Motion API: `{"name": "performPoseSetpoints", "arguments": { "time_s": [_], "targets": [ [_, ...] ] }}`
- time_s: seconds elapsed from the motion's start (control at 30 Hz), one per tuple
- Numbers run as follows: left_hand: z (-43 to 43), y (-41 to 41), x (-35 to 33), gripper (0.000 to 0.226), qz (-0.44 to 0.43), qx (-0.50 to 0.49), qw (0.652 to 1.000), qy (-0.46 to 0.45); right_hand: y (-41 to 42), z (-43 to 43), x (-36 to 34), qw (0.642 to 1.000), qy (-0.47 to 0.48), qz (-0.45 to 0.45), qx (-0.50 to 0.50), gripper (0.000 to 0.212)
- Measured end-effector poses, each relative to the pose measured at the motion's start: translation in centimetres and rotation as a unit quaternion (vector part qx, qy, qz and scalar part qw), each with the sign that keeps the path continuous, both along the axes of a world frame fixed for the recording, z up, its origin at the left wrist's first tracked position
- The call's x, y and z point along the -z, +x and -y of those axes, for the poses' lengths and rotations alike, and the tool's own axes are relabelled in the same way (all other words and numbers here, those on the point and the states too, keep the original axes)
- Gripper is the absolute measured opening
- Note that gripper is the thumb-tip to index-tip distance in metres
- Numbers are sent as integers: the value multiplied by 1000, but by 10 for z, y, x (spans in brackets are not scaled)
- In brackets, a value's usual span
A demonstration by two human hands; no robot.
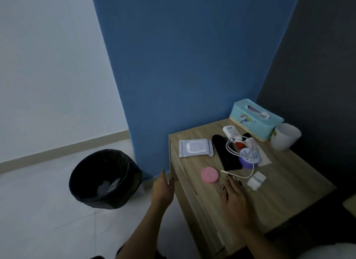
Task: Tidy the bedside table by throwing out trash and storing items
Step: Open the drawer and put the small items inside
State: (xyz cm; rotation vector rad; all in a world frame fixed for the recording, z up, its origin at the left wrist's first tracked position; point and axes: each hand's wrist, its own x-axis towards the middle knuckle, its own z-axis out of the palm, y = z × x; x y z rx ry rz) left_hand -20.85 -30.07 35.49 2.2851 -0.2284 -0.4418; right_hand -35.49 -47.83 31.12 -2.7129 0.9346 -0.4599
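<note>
Black-lined trash bin (105, 178) waits on the floor, left of the wooden bedside table (285, 183). My left hand (162, 189) hangs open, empty, at its edge. I judge the wet-wipe pack (195, 148) soft; the white charging cable (238, 148) floppy, best pinched at its plug. My right hand (234, 196) rests flat, fingers spread.
</note>
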Motion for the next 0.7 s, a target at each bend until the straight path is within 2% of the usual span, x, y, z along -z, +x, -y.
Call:
{"name": "performPoseSetpoints", "arguments": {
  "time_s": [0.27, 0.5, 0.7],
  "targets": [
    [41, 4, 28, 74, -32, 43, 999, -3, 6, -1, 6, 999, -13, 43, -4, 49],
    [54, 17, 56, 85, -58, 56, 997, -2, 1, -4, 2, 999, -24, 46, -1, 47],
    [63, 19, 59, 75, -52, 66, 995, -46, 1, -3, 4, 999, -20, 36, -4, 47]
  ]
}}
